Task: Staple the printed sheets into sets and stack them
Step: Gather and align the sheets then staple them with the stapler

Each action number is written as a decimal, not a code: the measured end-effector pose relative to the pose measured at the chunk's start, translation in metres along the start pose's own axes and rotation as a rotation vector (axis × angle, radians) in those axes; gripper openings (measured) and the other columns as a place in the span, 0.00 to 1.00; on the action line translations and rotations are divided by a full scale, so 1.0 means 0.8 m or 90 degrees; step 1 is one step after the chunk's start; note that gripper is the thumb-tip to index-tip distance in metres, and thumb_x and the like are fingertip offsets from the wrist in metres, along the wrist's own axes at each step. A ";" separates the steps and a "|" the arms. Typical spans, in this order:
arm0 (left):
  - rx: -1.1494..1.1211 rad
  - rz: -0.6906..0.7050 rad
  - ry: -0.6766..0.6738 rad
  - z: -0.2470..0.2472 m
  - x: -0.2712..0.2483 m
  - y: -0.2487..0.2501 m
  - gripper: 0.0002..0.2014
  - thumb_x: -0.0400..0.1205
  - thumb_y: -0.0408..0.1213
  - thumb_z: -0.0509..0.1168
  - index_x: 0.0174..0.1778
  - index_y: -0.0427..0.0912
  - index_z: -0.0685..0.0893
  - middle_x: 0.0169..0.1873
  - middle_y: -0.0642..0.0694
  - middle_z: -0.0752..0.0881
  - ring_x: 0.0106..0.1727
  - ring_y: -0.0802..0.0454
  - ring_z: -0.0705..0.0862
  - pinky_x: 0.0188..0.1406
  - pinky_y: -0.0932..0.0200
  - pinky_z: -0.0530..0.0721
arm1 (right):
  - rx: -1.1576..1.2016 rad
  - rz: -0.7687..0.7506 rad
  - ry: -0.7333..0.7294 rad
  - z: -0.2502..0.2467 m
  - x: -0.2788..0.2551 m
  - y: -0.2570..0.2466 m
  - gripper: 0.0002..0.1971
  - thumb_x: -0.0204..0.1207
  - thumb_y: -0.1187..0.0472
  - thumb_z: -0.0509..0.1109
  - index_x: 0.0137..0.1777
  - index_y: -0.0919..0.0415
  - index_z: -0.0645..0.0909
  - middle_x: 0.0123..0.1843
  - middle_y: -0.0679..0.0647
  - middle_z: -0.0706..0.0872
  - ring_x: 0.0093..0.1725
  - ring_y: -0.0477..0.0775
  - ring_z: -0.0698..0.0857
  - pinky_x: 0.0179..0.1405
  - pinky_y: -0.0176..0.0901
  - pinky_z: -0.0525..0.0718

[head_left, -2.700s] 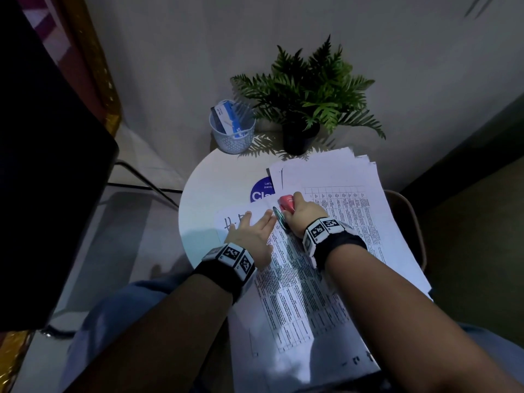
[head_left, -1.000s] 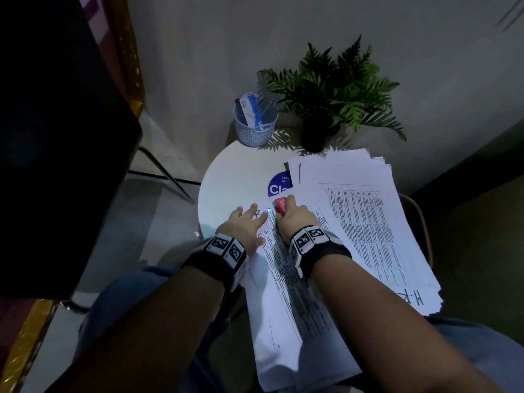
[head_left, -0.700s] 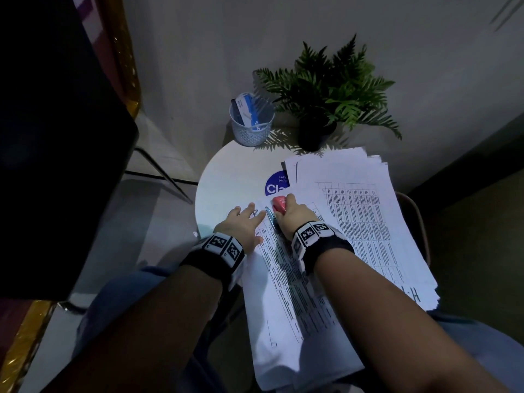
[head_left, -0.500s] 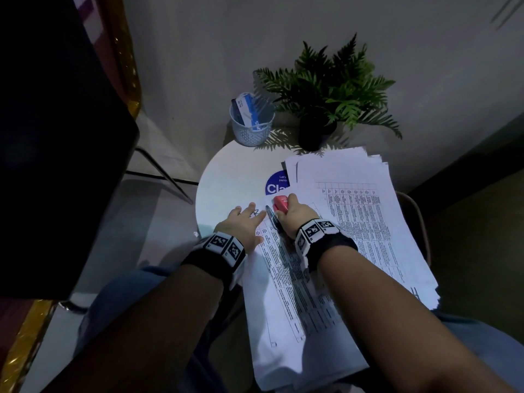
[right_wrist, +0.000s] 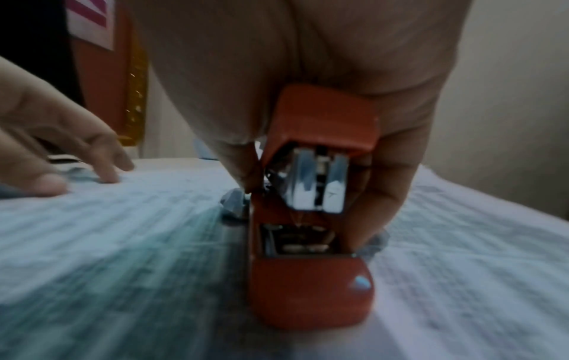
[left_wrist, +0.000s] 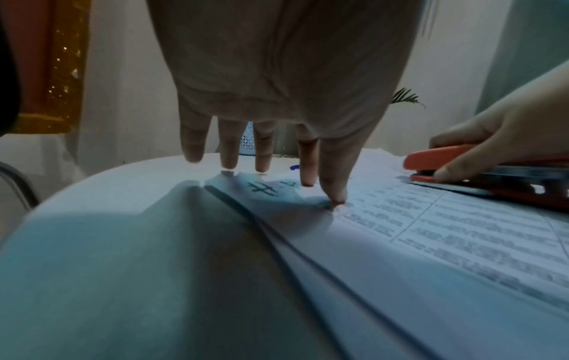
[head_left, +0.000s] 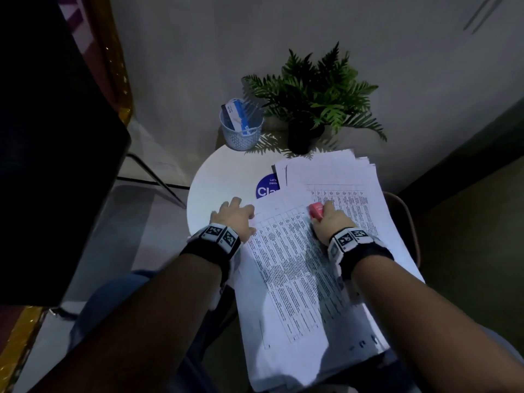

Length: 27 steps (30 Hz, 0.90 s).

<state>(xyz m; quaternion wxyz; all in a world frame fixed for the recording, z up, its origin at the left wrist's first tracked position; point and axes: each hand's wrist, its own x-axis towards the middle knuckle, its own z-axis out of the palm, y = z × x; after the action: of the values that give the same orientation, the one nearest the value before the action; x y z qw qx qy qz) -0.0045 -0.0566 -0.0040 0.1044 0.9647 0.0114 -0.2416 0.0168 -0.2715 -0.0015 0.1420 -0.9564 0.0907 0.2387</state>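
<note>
The right hand (head_left: 330,222) has its fingers curled tight around a small red metal stapler (right_wrist: 311,219), which sits on the top printed white sheet (head_left: 286,268) (its words are too blurry to read). The left hand (head_left: 235,219) is spread flat, fingertips (left_wrist: 334,197) pressing the sheet's corner down on the round white table (head_left: 221,180). More loose printed pages (head_left: 340,174) lie beside it.

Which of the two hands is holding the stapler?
The right hand: its fingers curl around the red stapler on the sheets. The left hand only presses straight fingers on the sheets' corner.
</note>
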 end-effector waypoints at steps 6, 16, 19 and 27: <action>0.036 -0.099 0.019 -0.007 0.011 0.003 0.33 0.70 0.53 0.74 0.67 0.44 0.70 0.63 0.43 0.78 0.66 0.42 0.74 0.65 0.45 0.68 | -0.027 0.113 0.053 -0.027 0.009 0.046 0.28 0.78 0.46 0.63 0.71 0.63 0.64 0.64 0.66 0.79 0.63 0.66 0.80 0.61 0.55 0.78; -0.342 0.011 0.080 -0.039 -0.049 -0.008 0.11 0.77 0.31 0.66 0.55 0.46 0.81 0.49 0.44 0.87 0.50 0.45 0.84 0.45 0.60 0.76 | 0.294 -0.077 0.069 -0.044 -0.063 -0.023 0.08 0.74 0.52 0.72 0.45 0.56 0.83 0.43 0.50 0.84 0.42 0.49 0.82 0.38 0.40 0.82; -0.367 0.080 0.120 -0.055 -0.086 0.000 0.10 0.79 0.31 0.65 0.52 0.48 0.84 0.47 0.47 0.88 0.50 0.47 0.84 0.47 0.57 0.78 | 0.486 -0.065 0.012 -0.050 -0.089 -0.042 0.10 0.73 0.54 0.74 0.46 0.61 0.86 0.40 0.50 0.85 0.39 0.48 0.80 0.37 0.38 0.79; -0.317 0.152 0.222 -0.073 -0.147 0.020 0.12 0.80 0.37 0.65 0.58 0.53 0.84 0.54 0.52 0.88 0.57 0.49 0.83 0.60 0.50 0.79 | 0.694 -0.062 0.047 -0.081 -0.153 -0.048 0.10 0.71 0.58 0.76 0.45 0.66 0.87 0.33 0.52 0.85 0.31 0.48 0.82 0.17 0.24 0.75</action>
<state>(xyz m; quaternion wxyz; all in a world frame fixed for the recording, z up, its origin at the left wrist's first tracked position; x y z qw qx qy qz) -0.0801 -0.0569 0.1048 0.3612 0.9309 -0.0256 -0.0486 -0.0524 -0.2425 0.1208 0.6247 -0.7549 0.1619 0.1166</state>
